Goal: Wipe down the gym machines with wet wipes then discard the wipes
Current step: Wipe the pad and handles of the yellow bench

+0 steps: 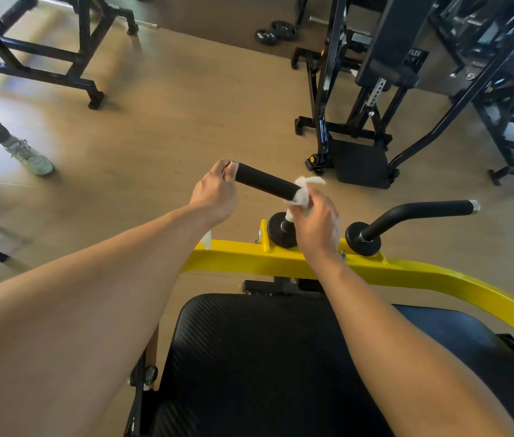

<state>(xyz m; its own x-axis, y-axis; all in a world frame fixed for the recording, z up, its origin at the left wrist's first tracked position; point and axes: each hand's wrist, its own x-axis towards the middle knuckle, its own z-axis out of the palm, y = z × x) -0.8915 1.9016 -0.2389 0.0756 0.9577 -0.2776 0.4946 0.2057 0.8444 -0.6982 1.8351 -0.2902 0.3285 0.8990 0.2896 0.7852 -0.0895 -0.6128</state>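
Fingers [304,200] of the right hand [315,222] curl round a white wipe [303,192], pressing it to the near end of a black handle [265,181]; the left hand [216,190] pinches the handle's far tip. Below, a black seat [265,367] fills the foreground, under both forearms. A yellow bar [407,275] crosses above the seat, carrying the handle's round base and a second handle [419,212] just to the right. Beyond lie a wood floor [170,115], black frames [60,58], a bystander's shoe [30,157], and weight plates [276,32].
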